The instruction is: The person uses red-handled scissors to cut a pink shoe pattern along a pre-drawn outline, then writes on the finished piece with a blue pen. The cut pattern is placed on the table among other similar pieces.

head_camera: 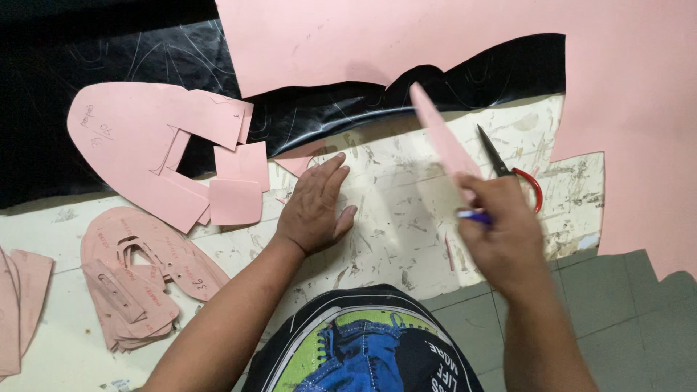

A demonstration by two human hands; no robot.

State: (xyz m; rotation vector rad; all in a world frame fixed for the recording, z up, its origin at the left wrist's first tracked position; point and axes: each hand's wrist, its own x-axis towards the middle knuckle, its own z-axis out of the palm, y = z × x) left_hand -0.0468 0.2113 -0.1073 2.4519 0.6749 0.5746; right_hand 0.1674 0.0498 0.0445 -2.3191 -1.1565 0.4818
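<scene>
Fingers of your right hand (501, 232) pinch a long thin pink paper strip (443, 138) and a blue pen (473, 215), lifting them up to look, while your left hand (316, 207) lies flat and spread on the scratched white board (392, 218).

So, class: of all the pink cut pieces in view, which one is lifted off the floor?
The long narrow pink strip, pinched in the right hand with a blue pen. The other pink pieces lie flat, left of the left hand.
</scene>
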